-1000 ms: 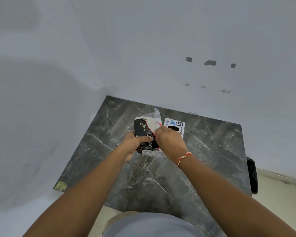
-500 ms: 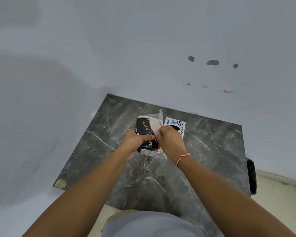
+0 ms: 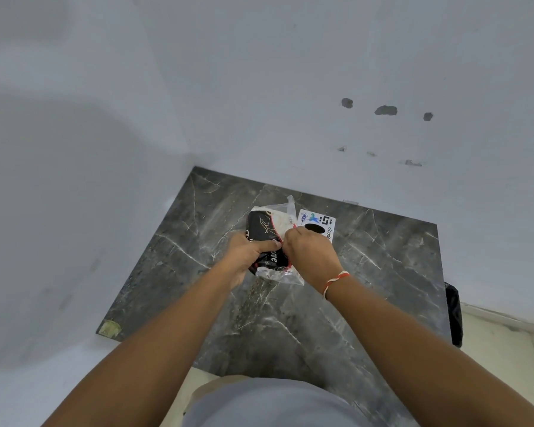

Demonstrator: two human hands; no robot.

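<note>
The black packet [image 3: 261, 230], in a clear plastic bag [image 3: 280, 276], lay mid-worktop [image 3: 383, 260], toward the far side. The left grip [image 3: 246, 254] curled round the packet, thumb across it. The right grip [image 3: 312, 257] pinched the bag's right edge. A white card [image 3: 325, 221] lay just to the right.

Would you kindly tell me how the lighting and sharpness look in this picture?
Head view: soft, even light; a broad faint shadow on the left wall; small glints on the plastic bag; bag and table sharp, no motion blur.
</note>
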